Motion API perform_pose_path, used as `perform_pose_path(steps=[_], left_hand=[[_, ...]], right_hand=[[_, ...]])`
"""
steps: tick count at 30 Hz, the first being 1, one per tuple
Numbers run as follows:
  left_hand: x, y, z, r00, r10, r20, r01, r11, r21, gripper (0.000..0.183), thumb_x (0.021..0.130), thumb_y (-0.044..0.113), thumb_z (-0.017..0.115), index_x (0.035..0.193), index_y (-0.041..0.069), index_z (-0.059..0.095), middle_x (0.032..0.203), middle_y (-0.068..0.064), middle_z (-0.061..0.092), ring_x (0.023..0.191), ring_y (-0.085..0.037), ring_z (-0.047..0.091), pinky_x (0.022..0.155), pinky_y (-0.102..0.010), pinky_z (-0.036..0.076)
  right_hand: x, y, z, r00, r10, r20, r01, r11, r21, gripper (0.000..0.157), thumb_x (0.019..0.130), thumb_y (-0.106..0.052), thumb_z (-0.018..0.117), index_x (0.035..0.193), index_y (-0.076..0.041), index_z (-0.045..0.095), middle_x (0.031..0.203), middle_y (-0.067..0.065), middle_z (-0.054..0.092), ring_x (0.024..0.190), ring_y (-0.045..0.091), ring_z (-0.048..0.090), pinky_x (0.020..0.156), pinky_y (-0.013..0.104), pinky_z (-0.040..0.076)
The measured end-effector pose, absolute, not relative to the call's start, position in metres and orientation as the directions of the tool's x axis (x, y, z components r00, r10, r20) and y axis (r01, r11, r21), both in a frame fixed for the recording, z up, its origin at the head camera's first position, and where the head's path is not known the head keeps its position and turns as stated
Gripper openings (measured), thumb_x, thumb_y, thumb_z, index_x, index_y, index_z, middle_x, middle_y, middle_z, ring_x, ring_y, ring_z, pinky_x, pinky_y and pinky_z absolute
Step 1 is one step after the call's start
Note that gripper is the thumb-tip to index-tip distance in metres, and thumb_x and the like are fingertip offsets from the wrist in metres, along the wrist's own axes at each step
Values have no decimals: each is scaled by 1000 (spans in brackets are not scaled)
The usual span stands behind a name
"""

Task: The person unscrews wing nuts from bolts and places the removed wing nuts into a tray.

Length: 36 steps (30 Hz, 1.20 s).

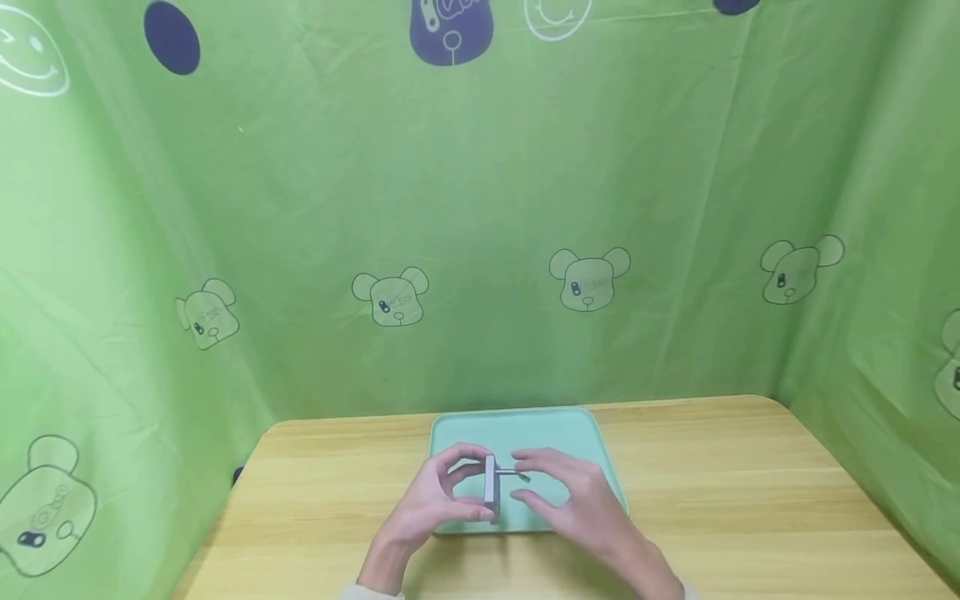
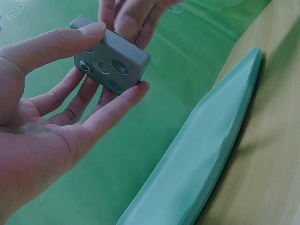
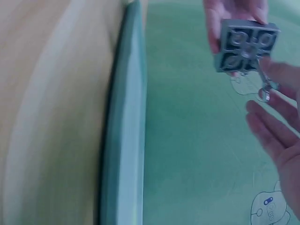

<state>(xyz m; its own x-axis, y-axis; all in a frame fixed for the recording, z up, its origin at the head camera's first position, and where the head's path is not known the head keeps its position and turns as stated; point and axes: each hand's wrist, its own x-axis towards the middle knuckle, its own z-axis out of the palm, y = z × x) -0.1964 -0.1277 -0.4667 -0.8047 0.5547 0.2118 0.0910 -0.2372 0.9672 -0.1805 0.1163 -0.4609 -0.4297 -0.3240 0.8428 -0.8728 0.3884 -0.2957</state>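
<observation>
My left hand (image 1: 435, 493) grips a grey rectangular block (image 1: 491, 483) by its edges, between thumb and fingers, above the tray. The left wrist view shows round holes in the block's face (image 2: 110, 63), the middle one threaded, and a screw end (image 2: 85, 66) in one of them. From the ribbed other side, a thin metal screw (image 3: 266, 89) sticks out toward my right hand (image 1: 581, 496). The right thumb and fingers are spread around the screw's outer end without pinching it. Whether a right fingertip touches it, I cannot tell.
A light teal tray (image 1: 528, 429) lies on the wooden table (image 1: 705, 475) beneath both hands. Green curtains (image 1: 487, 183) printed with bear faces hang behind the table and at both sides.
</observation>
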Motion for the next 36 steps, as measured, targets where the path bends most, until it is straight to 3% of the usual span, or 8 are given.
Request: perform_pose_path(steps=[3, 6, 8, 10, 15, 23, 31, 36], left_hand=[[-196, -127, -466, -815, 541, 209, 107, -214, 971, 68, 71, -13, 81, 134, -4, 55, 141, -20, 48, 133, -38, 52, 98, -53, 59], [-195, -127, -464, -821, 532, 207, 123, -189, 974, 70, 69, -12, 83, 133, -2, 56, 142, -21, 49, 134, -37, 52, 99, -51, 59], [-195, -126, -463, -820, 534, 209, 131, -180, 975, 71, 69, -12, 83, 134, -3, 56, 141, -20, 50, 134, -37, 52, 99, -51, 59], [-195, -125, -462, -817, 536, 213, 138, -176, 975, 72, 69, -13, 83, 134, -4, 55, 140, -19, 50, 134, -38, 51, 99, -51, 59], [-194, -124, -463, -802, 547, 239, 167, -178, 970, 72, 70, -13, 82, 136, -9, 51, 140, -17, 50, 135, -43, 49, 99, -50, 59], [-194, -121, -464, -789, 558, 256, 214, -141, 967, 68, 69, -15, 80, 132, -4, 56, 140, -23, 48, 133, -37, 52, 99, -49, 58], [-193, -120, -463, -795, 557, 240, 204, -127, 971, 69, 68, -15, 80, 132, -7, 54, 140, -30, 45, 134, -37, 51, 99, -47, 59], [-194, -121, -463, -803, 549, 230, 188, -133, 973, 69, 69, -15, 81, 132, -5, 55, 140, -23, 48, 134, -38, 52, 99, -47, 59]], right_hand=[[-177, 117, -458, -626, -247, 740, -772, 335, -541, 34, 82, -11, 86, 114, -12, 75, 112, 1, 75, 97, 21, 75, 92, 26, 61], [-175, 118, -455, -845, -163, 509, -533, 204, -821, 28, 89, -14, 81, 115, -7, 74, 111, 8, 75, 95, 22, 75, 85, 32, 65], [-175, 119, -452, -941, -124, 316, -329, 103, -939, 30, 92, -17, 78, 116, -1, 71, 111, 14, 74, 94, 26, 75, 84, 36, 65], [-175, 121, -451, -981, -122, 152, -155, 16, -988, 36, 93, -19, 77, 119, 5, 68, 111, 20, 73, 95, 29, 75, 83, 39, 66], [-175, 127, -452, -961, -274, -33, 52, -63, -997, 44, 97, -22, 71, 123, 12, 63, 109, 25, 73, 100, 33, 74, 88, 40, 64], [-178, 131, -456, -924, -373, -87, 153, -152, -976, 38, 98, -16, 69, 121, 13, 64, 107, 21, 74, 98, 26, 75, 90, 35, 63], [-177, 129, -454, -933, -345, -98, 153, -136, -979, 39, 93, -13, 74, 119, 14, 64, 104, 19, 75, 97, 24, 75, 88, 34, 64], [-173, 124, -451, -960, -280, 18, -3, -56, -998, 36, 92, -12, 76, 115, 13, 66, 103, 22, 75, 93, 28, 75, 84, 39, 66]])
